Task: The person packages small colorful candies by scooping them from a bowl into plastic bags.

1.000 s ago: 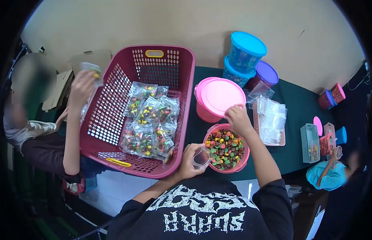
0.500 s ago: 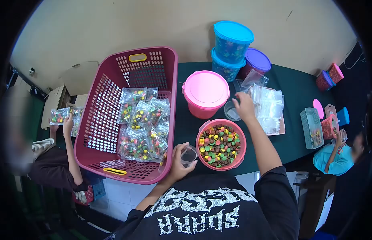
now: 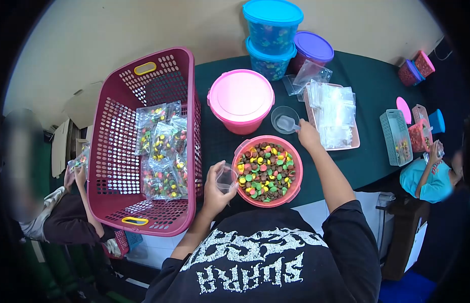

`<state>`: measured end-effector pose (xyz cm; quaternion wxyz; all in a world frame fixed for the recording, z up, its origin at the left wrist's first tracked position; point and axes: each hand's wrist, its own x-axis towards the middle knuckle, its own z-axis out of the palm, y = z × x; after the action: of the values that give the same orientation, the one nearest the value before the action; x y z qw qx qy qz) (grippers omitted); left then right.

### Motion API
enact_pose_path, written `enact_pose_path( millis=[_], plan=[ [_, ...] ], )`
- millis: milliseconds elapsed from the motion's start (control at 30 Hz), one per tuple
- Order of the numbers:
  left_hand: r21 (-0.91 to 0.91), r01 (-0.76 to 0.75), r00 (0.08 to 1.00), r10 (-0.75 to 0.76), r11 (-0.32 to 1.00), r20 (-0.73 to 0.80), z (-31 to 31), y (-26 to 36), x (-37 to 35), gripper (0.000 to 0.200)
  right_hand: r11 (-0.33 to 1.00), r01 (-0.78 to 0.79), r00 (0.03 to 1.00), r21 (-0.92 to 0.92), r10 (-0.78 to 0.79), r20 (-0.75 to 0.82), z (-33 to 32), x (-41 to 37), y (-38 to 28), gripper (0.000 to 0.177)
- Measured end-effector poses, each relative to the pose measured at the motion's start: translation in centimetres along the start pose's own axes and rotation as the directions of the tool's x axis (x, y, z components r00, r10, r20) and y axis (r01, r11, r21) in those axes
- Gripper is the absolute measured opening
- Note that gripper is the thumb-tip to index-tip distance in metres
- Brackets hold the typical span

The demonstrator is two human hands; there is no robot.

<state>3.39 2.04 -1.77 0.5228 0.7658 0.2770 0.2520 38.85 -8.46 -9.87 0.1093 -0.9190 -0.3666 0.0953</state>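
My left hand (image 3: pixel 215 189) is closed on a clear plastic bag (image 3: pixel 226 179), its mouth spread open, at the left rim of a pink tub (image 3: pixel 235 154). Colourful and brown button-shaped sweets (image 3: pixel 269 172) fill that tub. Beyond it, my right hand (image 3: pixel 309 134) grips the handle of a small clear scoop (image 3: pixel 286 123). The scoop's head lies over a round clear bowl (image 3: pixel 277 112) on the dark green table. A lidded pink tub (image 3: pixel 241 96) stands just left of the bowl.
A maroon basket (image 3: pixel 191 126) with filled sweet bags (image 3: pixel 161 146) stands left. Flat clear bags (image 3: pixel 333 113) lie in a tray at right. Blue tubs (image 3: pixel 273 35) and a purple-lidded tub (image 3: pixel 314 46) stand behind. One person (image 3: pixel 58 212) sits left, another (image 3: pixel 429 177) right.
My right hand has closed on the scoop's handle at the bowl. My left hand keeps the bag, now higher beside the sweet tub. The whole view has shifted.
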Motion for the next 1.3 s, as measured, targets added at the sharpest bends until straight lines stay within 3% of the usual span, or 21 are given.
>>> enact_pose_path(
  millis=[133, 200, 267, 333, 467, 533, 667, 867, 1033, 1267, 1300],
  plan=[
    [0.024, -0.012, 0.999, 0.013, 1.0, -0.042, 0.2, -0.2, 0.4, 0.066, 0.988, -0.013, 0.965, 0.155, 0.053, -0.258, -4.1, -3.3, -0.9, 0.019],
    [0.04, -0.01, 0.999, 0.011, 0.999, -0.036, -0.2, -0.5, 0.6, 0.067, 0.961, 0.106, 0.906, 0.256, 0.013, -0.424, -7.9, -7.4, -1.3, 0.018],
    [0.062, 0.032, 0.999, -0.034, 0.998, 0.025, -0.5, -0.6, 0.5, 0.068, 0.958, 0.17, 0.923, 0.231, -0.073, -0.377, -12.6, -12.4, -3.2, 0.016],
    [0.076, 0.03, 0.999, -0.033, 0.997, 0.036, -0.6, -0.7, 0.6, 0.068, 0.953, 0.244, 0.963, 0.183, -0.216, -0.159, -14.7, -15.8, -4.1, 0.015],
    [0.087, 0.104, 0.987, -0.114, 0.991, 0.111, -0.4, -1.2, 0.9, 0.069, 0.899, 0.438, 0.897, 0.027, -0.439, 0.059, -13.1, -19.1, -6.6, 0.015],
    [0.046, 0.17, 0.979, -0.174, 0.984, 0.105, -0.2, -1.3, 1.0, 0.07, 0.894, 0.439, 0.89, 0.093, -0.447, 0.09, -11.3, -19.7, -7.4, 0.015],
    [0.06, 0.105, 0.99, -0.11, 0.993, 0.089, 0.0, -1.8, 0.9, 0.07, 0.9, 0.401, 0.902, 0.173, -0.421, 0.099, -8.1, -20.3, -9.0, 0.016],
    [0.04, 0.088, 0.981, -0.093, 0.995, 0.172, -0.1, -0.4, 0.4, 0.068, 0.932, 0.292, 0.954, 0.216, -0.267, -0.138, -4.7, -22.1, -11.0, 0.017],
    [0.055, -0.043, 0.974, 0.029, 0.998, 0.223, -0.2, -0.8, -0.2, 0.064, 0.943, 0.23, 0.966, 0.241, -0.191, -0.173, -3.6, -21.6, -11.9, 0.017],
    [0.039, -0.03, 0.988, 0.024, 0.999, 0.156, -0.3, 0.2, -0.5, 0.064, 0.893, 0.21, 0.97, 0.397, -0.141, -0.197, -5.0, -20.6, -11.1, 0.018],
    [0.137, -0.081, 0.989, 0.062, 0.987, 0.137, -0.3, 0.1, -0.6, 0.066, 0.893, 0.203, 0.971, 0.401, -0.13, -0.202, -5.2, -20.5, -10.8, 0.018]
  ],
)
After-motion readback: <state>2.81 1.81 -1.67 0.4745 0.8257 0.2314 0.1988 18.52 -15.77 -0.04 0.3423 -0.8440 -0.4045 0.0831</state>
